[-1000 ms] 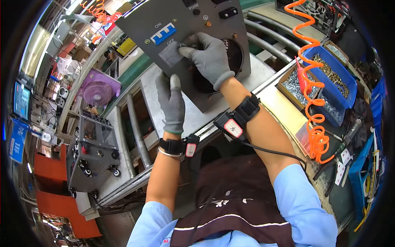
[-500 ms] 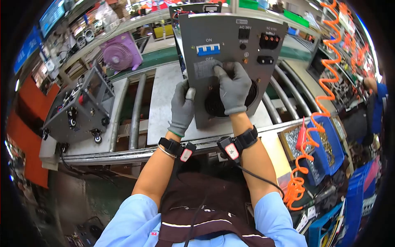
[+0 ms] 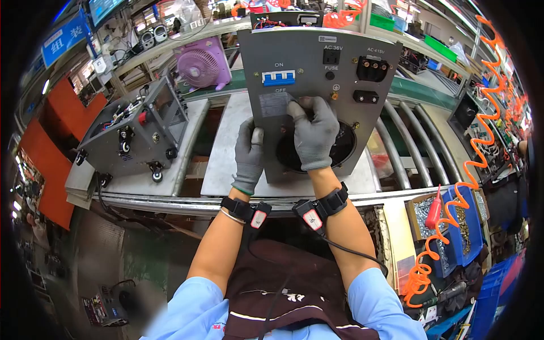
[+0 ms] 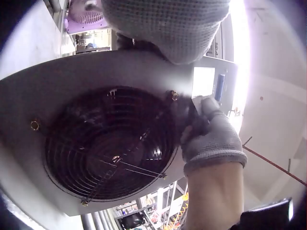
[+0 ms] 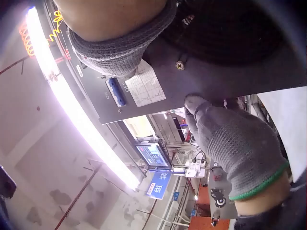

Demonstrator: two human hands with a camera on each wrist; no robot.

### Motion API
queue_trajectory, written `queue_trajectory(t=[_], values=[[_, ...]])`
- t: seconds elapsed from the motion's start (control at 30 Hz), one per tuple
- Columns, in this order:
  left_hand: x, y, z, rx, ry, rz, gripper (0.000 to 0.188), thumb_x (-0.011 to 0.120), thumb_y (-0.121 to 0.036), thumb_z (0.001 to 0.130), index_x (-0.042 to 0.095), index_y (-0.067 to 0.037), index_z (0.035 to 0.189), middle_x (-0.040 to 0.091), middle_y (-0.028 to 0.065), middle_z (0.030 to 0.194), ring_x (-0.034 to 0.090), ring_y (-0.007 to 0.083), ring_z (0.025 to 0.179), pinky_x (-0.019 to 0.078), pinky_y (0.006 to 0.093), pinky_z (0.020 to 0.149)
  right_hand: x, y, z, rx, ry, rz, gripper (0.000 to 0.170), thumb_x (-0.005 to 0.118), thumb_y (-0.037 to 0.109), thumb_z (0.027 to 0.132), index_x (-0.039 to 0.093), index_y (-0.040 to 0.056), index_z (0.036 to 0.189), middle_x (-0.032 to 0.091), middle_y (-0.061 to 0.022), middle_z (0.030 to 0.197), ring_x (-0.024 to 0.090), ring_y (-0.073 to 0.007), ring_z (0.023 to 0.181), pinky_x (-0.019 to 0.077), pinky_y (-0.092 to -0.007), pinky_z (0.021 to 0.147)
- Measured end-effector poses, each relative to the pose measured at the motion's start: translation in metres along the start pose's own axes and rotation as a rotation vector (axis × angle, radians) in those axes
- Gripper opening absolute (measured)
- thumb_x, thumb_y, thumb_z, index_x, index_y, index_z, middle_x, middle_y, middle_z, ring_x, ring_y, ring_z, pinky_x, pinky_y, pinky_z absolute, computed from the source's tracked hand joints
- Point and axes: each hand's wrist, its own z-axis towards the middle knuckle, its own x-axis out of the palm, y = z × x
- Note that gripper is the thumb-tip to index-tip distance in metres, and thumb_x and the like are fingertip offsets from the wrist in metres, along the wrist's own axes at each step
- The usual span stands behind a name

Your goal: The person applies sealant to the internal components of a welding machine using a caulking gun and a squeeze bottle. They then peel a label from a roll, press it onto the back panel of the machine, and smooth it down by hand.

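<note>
A dark grey machine panel [image 3: 362, 51] stands upright on a pale board [image 3: 224, 167]. It carries a blue switch [image 3: 278, 79], sockets and a round fan grille [image 4: 110, 148]. My gloved right hand [image 3: 316, 136] has its fingers curled in front of the panel, thumb tip at the right edge of a grey printed label [image 3: 273, 105] below the switch. The label lies flat in the right wrist view [image 5: 144, 86]. My gloved left hand [image 3: 248, 156] rests at the panel's left edge, fingers extended along the side and thumb [image 5: 194, 103] touching the front.
A second grey unit on casters [image 3: 130, 136] lies to the left, with a purple fan [image 3: 198, 65] behind it. Conveyor rollers [image 3: 403, 150] run to the right. Beyond the rail are a blue bin of fasteners [image 3: 475, 249], a red-handled tool [image 3: 434, 211] and a coiled orange hose [image 3: 476, 150].
The head view has turned and levelled, so the panel appears more upright with its top in sight. My left hand has come against the panel's edge. The right hand stays at the label.
</note>
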Motion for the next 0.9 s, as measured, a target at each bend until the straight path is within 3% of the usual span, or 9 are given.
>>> queue_trajectory(t=[0.3,0.5,0.57,0.7,0.8,0.83,0.9], values=[[-0.037,-0.003,0.007,-0.044,-0.001,0.069,0.030,0.047,-0.015,0.095,0.050,0.002,0.119,0.058,0.0086,0.109,0.053,0.0146,0.099,0.0421,0.0279,0.088,0.030,0.015,-0.012,-0.143,-0.019,-0.029,0.013,0.069,0.012,0.073,0.059,0.0064,0.075,0.059,-0.0078,0.075,0.055,-0.0291,0.073,0.0441,-0.0377,0.064],[-0.042,0.007,0.007,-0.019,-0.007,0.008,0.032,0.047,-0.016,0.095,0.049,0.002,0.120,0.058,0.0103,0.108,0.053,0.0150,0.098,0.0430,0.0284,0.087,0.031,0.020,-0.013,-0.333,0.019,-0.126,0.012,0.068,0.012,0.074,0.058,0.0071,0.077,0.055,-0.0073,0.073,0.052,-0.0289,0.070,0.0417,-0.0382,0.061],[-0.043,0.007,0.007,-0.037,-0.021,-0.027,0.032,0.048,-0.020,0.093,0.050,0.000,0.118,0.059,0.0145,0.106,0.057,0.0229,0.098,0.0441,0.0329,0.087,0.030,0.021,-0.014,-0.464,0.032,-0.194,0.013,0.069,0.011,0.073,0.058,0.0072,0.078,0.054,-0.0062,0.071,0.052,-0.0276,0.070,0.0418,-0.0378,0.061],[-0.046,0.002,0.007,-0.049,0.012,0.024,0.031,0.047,-0.019,0.093,0.050,0.000,0.118,0.059,0.0141,0.106,0.057,0.0228,0.098,0.0442,0.0327,0.087,0.022,0.029,-0.030,-0.614,0.015,-0.198,0.014,0.069,0.009,0.073,0.057,0.0076,0.080,0.055,-0.0051,0.072,0.051,-0.0262,0.070,0.0427,-0.0362,0.062],[-0.042,0.003,0.004,-0.058,-0.005,0.005,0.030,0.046,-0.020,0.094,0.050,-0.001,0.117,0.059,0.0138,0.105,0.057,0.0225,0.097,0.0441,0.0328,0.086,0.015,0.030,-0.031,-0.468,-0.025,0.041,0.013,0.069,0.007,0.074,0.058,0.0071,0.081,0.059,-0.0062,0.078,0.053,-0.0249,0.069,0.0439,-0.0323,0.063],[-0.041,0.004,0.003,-0.065,-0.001,-0.002,0.030,0.046,-0.020,0.094,0.050,-0.001,0.117,0.059,0.0138,0.105,0.057,0.0225,0.097,0.0441,0.0328,0.086,0.010,0.029,-0.028,-0.321,0.052,0.037,0.012,0.068,0.008,0.078,0.058,0.0034,0.084,0.059,-0.0066,0.078,0.055,-0.0214,0.070,0.0444,-0.0294,0.066],[-0.039,0.002,0.004,-0.059,-0.004,-0.012,0.031,0.046,-0.021,0.095,0.050,-0.001,0.118,0.059,0.0141,0.105,0.057,0.0229,0.096,0.0440,0.0331,0.086,0.014,0.021,-0.026,0.146,0.110,0.469,0.014,0.066,0.011,0.082,0.059,0.0000,0.088,0.060,-0.0070,0.080,0.056,-0.0175,0.072,0.0444,-0.0268,0.069]])
